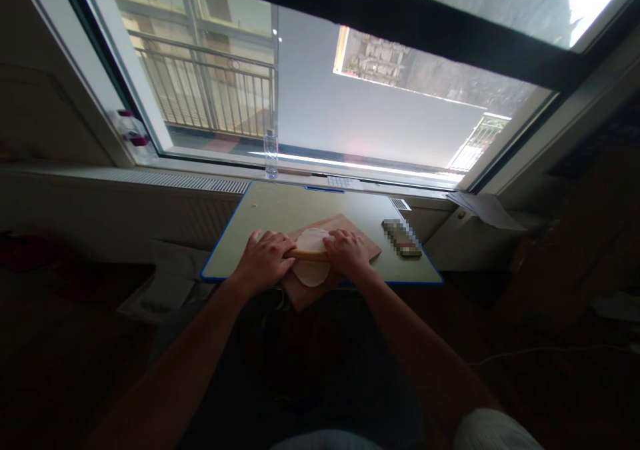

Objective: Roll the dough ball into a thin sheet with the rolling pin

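A wooden rolling pin (pixel 311 255) lies across a flat round of pale dough (pixel 311 274). My left hand (pixel 266 255) grips the pin's left end, and my right hand (pixel 347 251) is closed over its right end. The dough shows both beyond and on the near side of the pin. Under it is a wooden board (pixel 303 298), set at an angle, with one corner jutting past the table's near edge. Both hands cover parts of the pin and the board.
The small table (pixel 235 227) has a pale green top and blue rim. A blurred-out phone-like object (pixel 401 238) lies at its right. On the windowsill stand a clear bottle (pixel 271 155) and a bottle with a dark pink label (pixel 134 133). Papers (pixel 485 210) rest at the right.
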Demonstrator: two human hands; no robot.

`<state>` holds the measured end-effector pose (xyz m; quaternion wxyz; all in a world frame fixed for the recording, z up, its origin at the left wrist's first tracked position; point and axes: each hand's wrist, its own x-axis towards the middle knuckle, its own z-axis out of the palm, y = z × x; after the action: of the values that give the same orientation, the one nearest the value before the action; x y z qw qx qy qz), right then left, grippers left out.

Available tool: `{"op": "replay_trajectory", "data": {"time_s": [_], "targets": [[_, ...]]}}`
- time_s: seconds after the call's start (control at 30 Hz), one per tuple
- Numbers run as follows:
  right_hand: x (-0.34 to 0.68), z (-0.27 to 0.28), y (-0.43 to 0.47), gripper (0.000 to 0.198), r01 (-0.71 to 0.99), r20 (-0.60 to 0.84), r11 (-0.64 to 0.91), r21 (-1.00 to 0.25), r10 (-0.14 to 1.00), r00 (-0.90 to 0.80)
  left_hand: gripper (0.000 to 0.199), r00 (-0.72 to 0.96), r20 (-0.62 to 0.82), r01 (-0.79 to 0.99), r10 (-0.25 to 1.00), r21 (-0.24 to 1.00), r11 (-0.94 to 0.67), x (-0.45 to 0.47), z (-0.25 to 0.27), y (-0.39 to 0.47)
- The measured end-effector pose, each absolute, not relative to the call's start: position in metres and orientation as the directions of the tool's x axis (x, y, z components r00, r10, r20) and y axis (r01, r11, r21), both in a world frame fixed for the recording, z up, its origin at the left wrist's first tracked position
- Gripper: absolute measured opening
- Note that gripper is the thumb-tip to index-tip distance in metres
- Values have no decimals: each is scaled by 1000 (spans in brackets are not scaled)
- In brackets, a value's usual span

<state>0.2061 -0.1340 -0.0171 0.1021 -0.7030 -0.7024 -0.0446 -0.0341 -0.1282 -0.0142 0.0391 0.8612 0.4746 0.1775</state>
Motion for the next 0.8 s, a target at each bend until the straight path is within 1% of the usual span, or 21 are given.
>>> {"op": "replay_trajectory", "data": {"time_s": [0.13,0.23,0.3,0.4,0.53,0.67,0.8], "targets": [[193,-19,-129,43,990,205,64,-122,978,-38,29,465,251,823,849,232,-519,-47,-12,-124],[194,-20,-125,47,988,217,67,-139,976,-35,29,467,223,824,855,239,-513,-46,-11,-119],[200,-20,-121,47,989,225,43,-142,974,-10,29,471,218,823,855,239,-515,-36,-10,-113],[214,-17,-118,43,993,217,-7,-116,976,32,28,504,226,799,833,244,-550,-11,-9,-101],[238,-11,-118,47,992,198,-73,-106,976,93,33,561,189,765,806,252,-592,26,-9,-85],[259,-10,-117,46,991,192,-88,-97,976,105,37,592,140,754,793,252,-607,46,-8,-73],[270,-13,-111,49,985,205,-124,-124,968,148,42,625,111,714,773,319,-624,45,1,-56]]}}
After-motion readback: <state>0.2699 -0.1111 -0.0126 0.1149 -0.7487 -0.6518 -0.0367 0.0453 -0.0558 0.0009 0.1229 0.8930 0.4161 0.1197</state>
